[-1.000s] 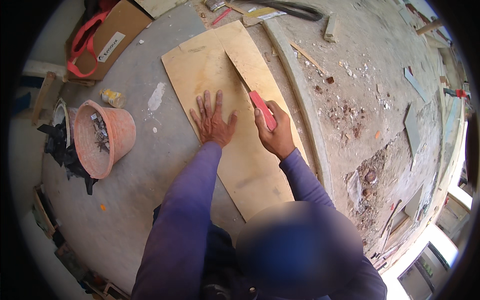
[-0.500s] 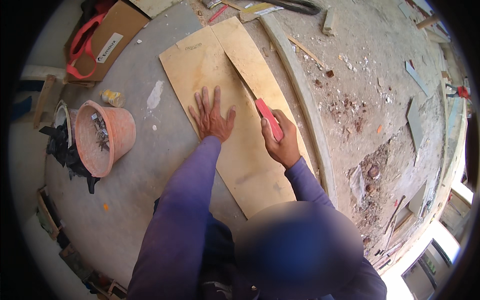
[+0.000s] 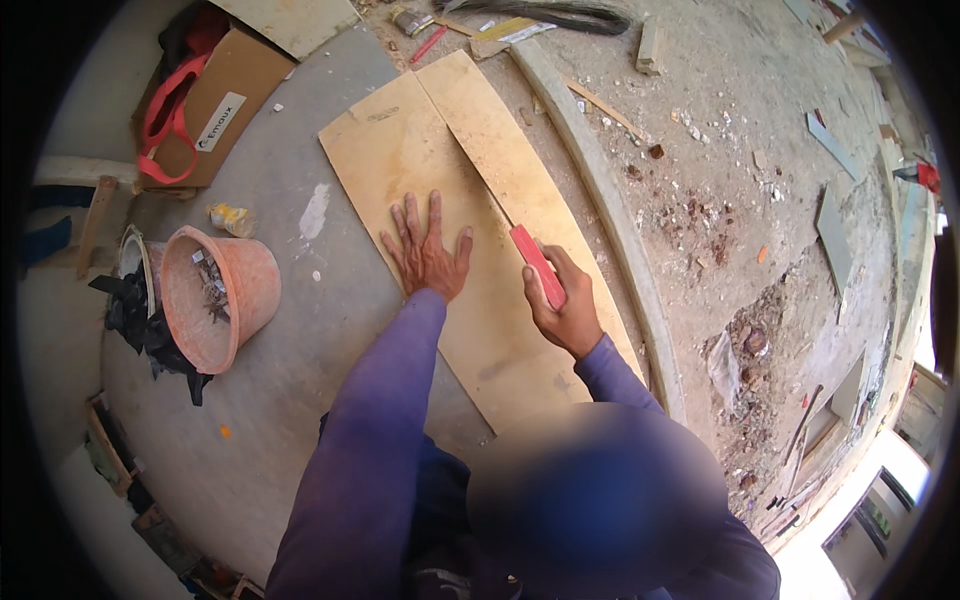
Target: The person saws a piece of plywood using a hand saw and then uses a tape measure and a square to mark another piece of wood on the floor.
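Note:
A long tan plywood board [image 3: 400, 150] lies on the grey floor, running away from me. From its far edge a straight cut runs down towards me, separating a strip [image 3: 500, 125] on the right. My left hand [image 3: 430, 250] presses flat on the board left of the cut, fingers spread. My right hand [image 3: 565, 305] is wrapped around the red handle of a handsaw [image 3: 538, 265]. Its thin dark blade shows edge-on along the cut, partly hidden in it. The board's near end is hidden by my body and a blurred patch.
Left of the board stand an orange bucket [image 3: 230, 300] with scraps inside, a black plastic bag [image 3: 130, 310] and a yellow-labelled bottle [image 3: 232, 220]. A cardboard box [image 3: 230, 110] is at the far left. A raised concrete edge [image 3: 600, 190] curves along the right, with rubble [image 3: 690, 220] beyond.
The whole view has shifted slightly. Relative to the board, my right hand and the saw handle have come a little nearer to me along the cut. My left hand stays in place.

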